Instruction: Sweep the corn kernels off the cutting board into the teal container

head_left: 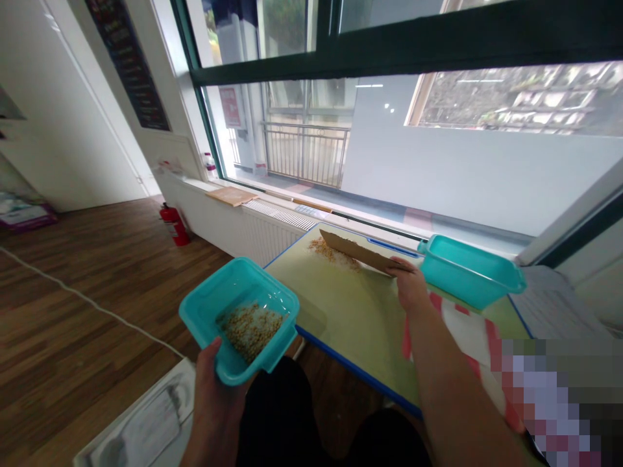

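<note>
My left hand (217,383) grips the near rim of a teal plastic bin (207,308), held tilted off the table's left edge. Inside it lies a heap of yellowish grains or beans mixed with white bits (254,329). In my right hand (409,282) is a long strip of brown cardboard (357,250), standing on edge over the table's far side. A scattered pile of similar grains (331,254) lies along the strip's left side, touching or close to it. The fingers of my right hand are closed on the strip's near end.
A second teal bin (472,269) stands at the table's right. The yellow-green table (350,324) has a blue edge and meets a window sill. A red-and-white bag or cloth (462,327) lies under my right forearm. On the wooden floor stand a fire extinguisher (174,225) and a cable (97,301).
</note>
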Available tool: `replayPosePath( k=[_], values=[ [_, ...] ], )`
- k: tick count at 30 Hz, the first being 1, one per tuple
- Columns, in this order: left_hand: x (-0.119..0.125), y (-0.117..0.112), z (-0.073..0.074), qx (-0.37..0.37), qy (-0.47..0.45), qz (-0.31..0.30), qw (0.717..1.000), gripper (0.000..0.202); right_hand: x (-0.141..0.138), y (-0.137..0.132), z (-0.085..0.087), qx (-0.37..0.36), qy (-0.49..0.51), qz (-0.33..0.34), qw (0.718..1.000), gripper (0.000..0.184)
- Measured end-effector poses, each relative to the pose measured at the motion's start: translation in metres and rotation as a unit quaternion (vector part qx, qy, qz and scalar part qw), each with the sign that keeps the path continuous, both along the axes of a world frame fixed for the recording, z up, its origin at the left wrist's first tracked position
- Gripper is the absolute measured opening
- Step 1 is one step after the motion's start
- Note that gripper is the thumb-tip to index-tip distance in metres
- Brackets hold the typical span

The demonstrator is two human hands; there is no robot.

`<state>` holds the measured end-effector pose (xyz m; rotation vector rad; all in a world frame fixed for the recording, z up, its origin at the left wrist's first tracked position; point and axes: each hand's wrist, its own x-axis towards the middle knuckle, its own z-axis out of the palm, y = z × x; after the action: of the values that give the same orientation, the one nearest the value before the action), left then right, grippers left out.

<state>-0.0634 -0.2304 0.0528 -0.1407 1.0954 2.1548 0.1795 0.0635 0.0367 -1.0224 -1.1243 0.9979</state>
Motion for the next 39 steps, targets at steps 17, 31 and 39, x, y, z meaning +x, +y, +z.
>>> replayPosePath(
  k=[17,31,39],
  values=[
    [-0.001,0.003,-0.003,-0.028,0.036,0.017,0.999,0.039,0.002,-0.003,0.005,0.012,-0.061,0.018,0.998,0.026],
    [0.002,0.003,0.0,-0.044,0.034,0.031,0.998,0.041,0.007,-0.009,0.014,-0.001,-0.055,0.025,0.998,0.024],
    [-0.004,0.001,-0.003,-0.041,0.016,-0.003,0.999,0.041,0.011,-0.012,0.012,0.013,-0.079,0.046,0.996,0.024]
  ],
)
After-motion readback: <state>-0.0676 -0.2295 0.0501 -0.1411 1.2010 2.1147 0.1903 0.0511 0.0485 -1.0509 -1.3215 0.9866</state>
